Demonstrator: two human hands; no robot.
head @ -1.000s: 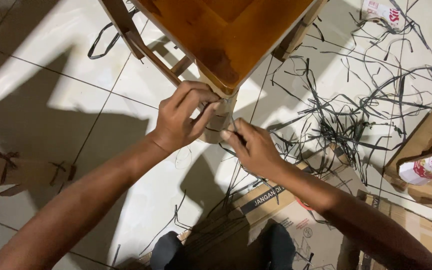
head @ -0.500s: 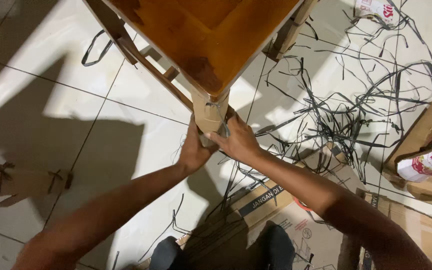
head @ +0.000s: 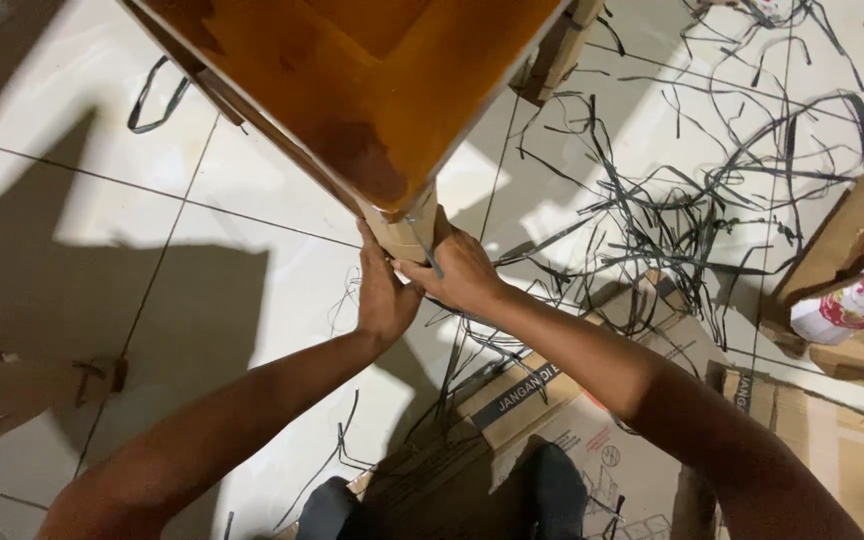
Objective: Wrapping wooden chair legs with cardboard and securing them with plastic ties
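Hard light from upper left, bright glare patches on white floor tiles (head: 252, 180). Deep, sharp-edged shadows lower left and under arms. Slight motion blur, edges mildly stretched.

At your feet, find a flattened brown cardboard box (head: 592, 400) bearing a dark printed band and a red mark. At your far right, note a white-and-red package (head: 847, 305) lying beside brown cardboard pieces (head: 842, 235). A folded cardboard piece (head: 22, 390) lies at your left edge.
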